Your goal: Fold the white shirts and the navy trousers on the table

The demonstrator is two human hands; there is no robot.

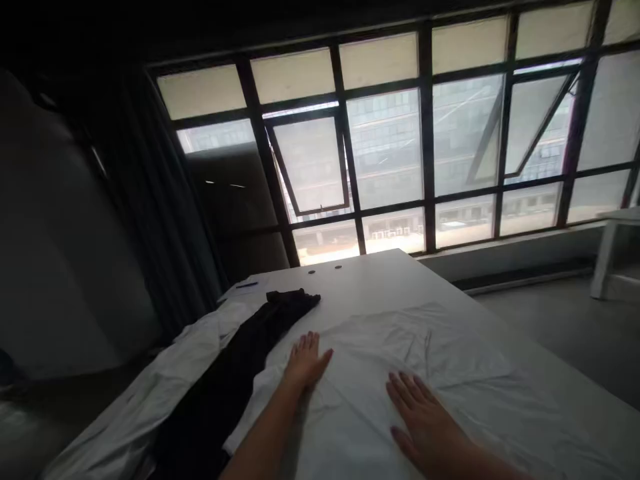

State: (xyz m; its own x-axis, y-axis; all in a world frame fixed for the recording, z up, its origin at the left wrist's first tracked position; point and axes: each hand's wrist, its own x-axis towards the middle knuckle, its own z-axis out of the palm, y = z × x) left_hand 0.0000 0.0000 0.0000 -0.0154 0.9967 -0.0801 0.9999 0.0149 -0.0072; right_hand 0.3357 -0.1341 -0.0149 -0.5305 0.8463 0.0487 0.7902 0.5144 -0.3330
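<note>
A white garment (360, 400), perhaps a shirt, lies spread on the table with creases across its right side. My left hand (305, 363) rests flat on its left part, the thumb held out from the fingers. On the right, my right hand (425, 417) lies palm down over the cloth, fingers stretched and thumb apart. Neither hand grips anything. Close to my left forearm is a long black garment (235, 367), laid lengthwise along the table. The near end of the white garment runs out of view.
The white table (370, 280) reaches toward the windows. More white cloth (170, 380) lies along its left side. A dark pen (247, 285) is at the far left corner, with two dark round spots nearby. Dark curtains (160, 220) hang left; another white table (607, 247) stands right.
</note>
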